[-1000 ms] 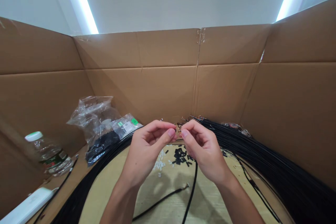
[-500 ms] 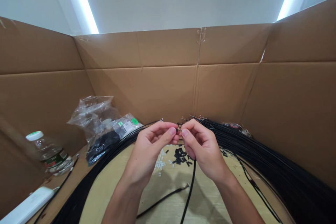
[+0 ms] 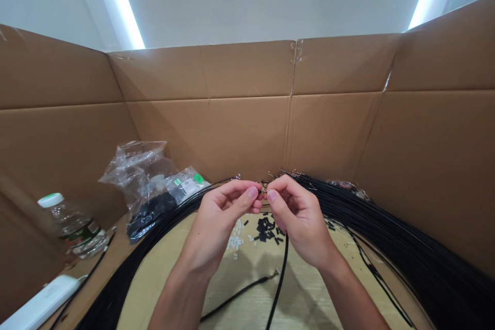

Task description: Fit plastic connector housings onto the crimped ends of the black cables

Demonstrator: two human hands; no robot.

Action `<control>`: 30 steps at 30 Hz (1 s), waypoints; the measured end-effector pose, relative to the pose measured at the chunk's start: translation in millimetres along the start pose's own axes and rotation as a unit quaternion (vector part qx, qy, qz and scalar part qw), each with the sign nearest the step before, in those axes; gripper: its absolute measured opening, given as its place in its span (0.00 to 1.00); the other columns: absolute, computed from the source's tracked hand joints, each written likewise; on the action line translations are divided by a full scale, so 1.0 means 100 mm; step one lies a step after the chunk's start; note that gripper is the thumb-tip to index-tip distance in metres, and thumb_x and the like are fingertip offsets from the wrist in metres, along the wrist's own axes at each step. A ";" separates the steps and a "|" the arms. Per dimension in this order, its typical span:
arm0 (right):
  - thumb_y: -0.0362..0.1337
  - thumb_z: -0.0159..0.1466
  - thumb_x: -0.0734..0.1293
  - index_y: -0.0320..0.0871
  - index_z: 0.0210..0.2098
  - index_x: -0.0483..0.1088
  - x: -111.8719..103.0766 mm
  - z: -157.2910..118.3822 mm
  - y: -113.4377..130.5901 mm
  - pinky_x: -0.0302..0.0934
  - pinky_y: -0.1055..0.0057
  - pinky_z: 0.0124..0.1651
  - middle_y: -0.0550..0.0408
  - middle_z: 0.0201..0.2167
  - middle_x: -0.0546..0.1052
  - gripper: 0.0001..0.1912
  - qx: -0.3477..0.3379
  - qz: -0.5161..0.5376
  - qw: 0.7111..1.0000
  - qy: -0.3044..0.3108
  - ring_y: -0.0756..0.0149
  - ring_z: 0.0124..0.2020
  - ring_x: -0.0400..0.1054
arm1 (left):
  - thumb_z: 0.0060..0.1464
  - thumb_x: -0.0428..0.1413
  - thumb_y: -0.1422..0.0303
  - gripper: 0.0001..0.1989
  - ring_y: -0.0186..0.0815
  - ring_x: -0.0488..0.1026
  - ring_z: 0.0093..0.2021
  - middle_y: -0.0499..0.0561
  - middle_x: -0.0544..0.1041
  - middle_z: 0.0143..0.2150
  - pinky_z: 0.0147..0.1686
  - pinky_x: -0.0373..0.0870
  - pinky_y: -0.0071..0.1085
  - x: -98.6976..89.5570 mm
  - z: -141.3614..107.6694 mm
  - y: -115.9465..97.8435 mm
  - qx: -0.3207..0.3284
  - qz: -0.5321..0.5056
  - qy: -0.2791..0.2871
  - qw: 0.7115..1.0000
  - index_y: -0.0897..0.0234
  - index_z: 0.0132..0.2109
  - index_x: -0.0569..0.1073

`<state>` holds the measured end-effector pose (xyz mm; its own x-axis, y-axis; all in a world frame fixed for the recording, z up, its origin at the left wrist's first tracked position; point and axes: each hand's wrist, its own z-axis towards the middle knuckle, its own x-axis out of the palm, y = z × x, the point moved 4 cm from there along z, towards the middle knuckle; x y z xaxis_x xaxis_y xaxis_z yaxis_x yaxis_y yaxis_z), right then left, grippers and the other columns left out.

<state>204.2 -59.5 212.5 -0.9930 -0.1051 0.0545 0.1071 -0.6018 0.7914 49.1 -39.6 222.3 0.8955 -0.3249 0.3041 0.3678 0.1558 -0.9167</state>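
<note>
My left hand (image 3: 228, 211) pinches a tiny dark piece between thumb and forefinger; the fingertips cover most of it, so its kind is unclear. Facing it, almost touching, my right hand (image 3: 296, 214) is closed on the wire end of a black cable (image 3: 281, 278), which hangs below that hand towards me. Thin wires show between the two sets of fingertips. Under the hands lie a pile of short black tube pieces (image 3: 265, 229) and a scatter of small white connector pieces (image 3: 235, 241). Another black cable (image 3: 240, 296) with bared wire ends rests on the table board (image 3: 166, 278).
Thick bundles of black cable curve along the left (image 3: 127, 268) and right (image 3: 386, 232). Clear plastic bags (image 3: 145, 185), a water bottle (image 3: 79, 229) and a white power strip (image 3: 44, 301) stand at left. Cardboard walls (image 3: 232, 129) enclose the back and sides.
Both hands stay nearly in place. The fingertips have parted very slightly, so a little more of the dark piece and wires shows between them.
</note>
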 end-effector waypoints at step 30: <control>0.40 0.79 0.65 0.45 0.37 0.74 -0.01 -0.02 0.09 0.60 0.72 0.31 0.60 0.29 0.75 0.13 -0.051 -0.165 0.985 -0.007 0.70 0.28 0.66 | 0.49 0.81 0.57 0.15 0.27 0.76 0.32 0.50 0.85 0.34 0.37 0.76 0.18 0.03 -0.02 -0.04 -0.008 -0.002 0.025 1.000 0.61 0.39 0.91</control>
<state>206.5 -66.1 218.8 -0.9752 0.1193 -0.1864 -0.2172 -0.6785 0.7018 50.0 -42.6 226.1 0.8806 -0.3717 0.2939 0.3659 0.1393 -0.9202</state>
